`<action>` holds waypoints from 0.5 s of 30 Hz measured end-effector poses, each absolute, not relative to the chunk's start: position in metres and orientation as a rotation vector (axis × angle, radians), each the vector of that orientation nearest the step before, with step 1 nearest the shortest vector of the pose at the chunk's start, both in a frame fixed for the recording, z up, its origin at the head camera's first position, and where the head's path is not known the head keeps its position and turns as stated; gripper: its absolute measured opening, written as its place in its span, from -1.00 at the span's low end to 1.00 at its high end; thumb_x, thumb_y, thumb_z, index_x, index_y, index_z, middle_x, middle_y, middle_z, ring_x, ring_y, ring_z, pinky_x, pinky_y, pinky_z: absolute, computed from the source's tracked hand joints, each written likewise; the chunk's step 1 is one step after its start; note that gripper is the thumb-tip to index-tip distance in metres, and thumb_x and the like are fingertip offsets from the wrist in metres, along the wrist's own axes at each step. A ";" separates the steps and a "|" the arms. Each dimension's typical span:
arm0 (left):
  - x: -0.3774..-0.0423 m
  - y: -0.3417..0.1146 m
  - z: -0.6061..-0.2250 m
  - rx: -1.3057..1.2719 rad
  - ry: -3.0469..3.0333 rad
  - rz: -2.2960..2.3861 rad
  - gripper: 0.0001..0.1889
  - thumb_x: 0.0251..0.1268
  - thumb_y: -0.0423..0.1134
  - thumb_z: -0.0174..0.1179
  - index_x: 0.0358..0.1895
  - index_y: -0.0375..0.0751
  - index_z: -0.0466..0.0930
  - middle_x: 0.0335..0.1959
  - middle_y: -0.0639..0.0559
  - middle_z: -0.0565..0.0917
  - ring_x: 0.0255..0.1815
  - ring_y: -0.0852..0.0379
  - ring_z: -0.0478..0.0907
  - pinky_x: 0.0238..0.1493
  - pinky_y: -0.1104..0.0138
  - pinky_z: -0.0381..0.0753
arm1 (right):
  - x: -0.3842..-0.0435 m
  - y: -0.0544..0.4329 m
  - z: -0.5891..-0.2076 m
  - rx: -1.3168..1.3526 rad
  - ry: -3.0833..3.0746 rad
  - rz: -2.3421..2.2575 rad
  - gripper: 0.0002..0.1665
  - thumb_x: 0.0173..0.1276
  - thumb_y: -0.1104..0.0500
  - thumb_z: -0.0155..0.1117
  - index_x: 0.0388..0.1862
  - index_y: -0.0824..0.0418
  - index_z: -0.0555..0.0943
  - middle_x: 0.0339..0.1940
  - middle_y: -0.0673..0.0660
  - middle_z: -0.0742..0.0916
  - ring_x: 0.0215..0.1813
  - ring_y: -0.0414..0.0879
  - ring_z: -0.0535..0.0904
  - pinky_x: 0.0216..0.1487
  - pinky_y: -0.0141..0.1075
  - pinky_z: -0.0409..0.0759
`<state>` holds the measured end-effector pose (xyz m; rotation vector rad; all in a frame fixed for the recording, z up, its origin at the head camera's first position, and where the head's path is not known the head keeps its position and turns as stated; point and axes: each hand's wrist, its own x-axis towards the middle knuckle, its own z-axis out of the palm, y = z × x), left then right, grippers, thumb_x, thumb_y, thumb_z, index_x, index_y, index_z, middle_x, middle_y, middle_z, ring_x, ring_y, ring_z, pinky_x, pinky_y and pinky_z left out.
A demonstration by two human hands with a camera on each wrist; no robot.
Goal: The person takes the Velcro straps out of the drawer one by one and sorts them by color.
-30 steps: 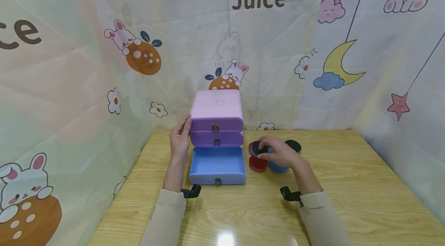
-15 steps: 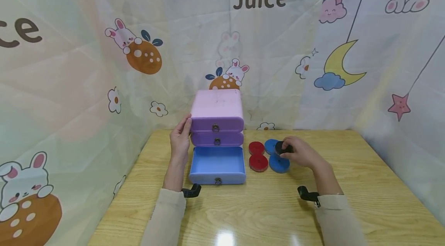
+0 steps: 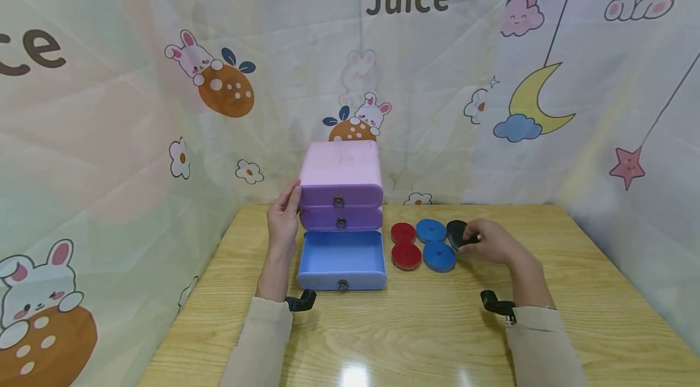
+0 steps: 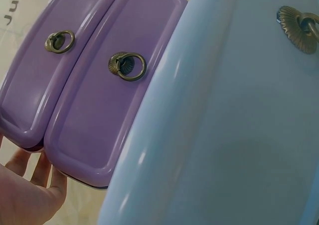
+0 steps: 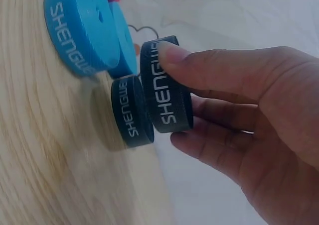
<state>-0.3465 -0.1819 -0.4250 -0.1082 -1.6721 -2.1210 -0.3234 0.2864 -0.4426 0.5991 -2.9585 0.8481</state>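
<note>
My right hand (image 3: 494,242) pinches a black strap roll (image 5: 167,98) marked with white lettering, thumb on one side and fingers on the other. A second black strap roll (image 5: 129,113) lies on the table; in the right wrist view the held one overlaps its edge. My left hand (image 3: 283,214) rests against the left side of a small pink and purple drawer cabinet (image 3: 341,162), its fingers laid along the wall. The blue bottom drawer (image 3: 341,280) is pulled out with nothing inside, while both purple drawers (image 4: 94,105) are closed.
Left of the black rolls lie two blue strap rolls (image 3: 439,257) and two red strap rolls (image 3: 406,256), on the wooden table (image 3: 415,326). A printed cloth (image 3: 432,101) hangs close behind the cabinet and along both sides.
My right hand has carried the black strap roll rightward from over the red rolls, past the blue ones, to beside the other black roll. My left hand has stayed at the cabinet.
</note>
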 end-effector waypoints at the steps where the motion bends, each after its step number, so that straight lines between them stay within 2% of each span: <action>1: -0.346 -0.182 -0.425 -0.107 -1.672 -2.121 -0.52 0.41 0.12 0.32 0.30 0.05 0.69 0.31 0.07 0.68 0.28 0.18 0.63 0.27 0.37 0.63 | -0.323 0.288 -0.443 0.600 -2.969 0.853 -0.82 0.31 0.21 0.53 -0.29 0.23 0.65 -0.29 0.09 0.69 -0.26 -0.05 0.50 -0.24 -0.15 0.50; 15: -0.347 -0.182 -0.424 -0.066 -1.695 -2.123 -0.51 0.43 0.12 0.31 0.31 0.03 0.68 0.33 0.06 0.67 0.29 0.19 0.62 0.28 0.38 0.60 | -0.321 0.300 -0.448 0.528 -3.121 0.900 -0.77 0.28 0.19 0.56 -0.23 0.29 0.69 -0.29 0.12 0.72 -0.29 -0.06 0.51 -0.25 -0.20 0.52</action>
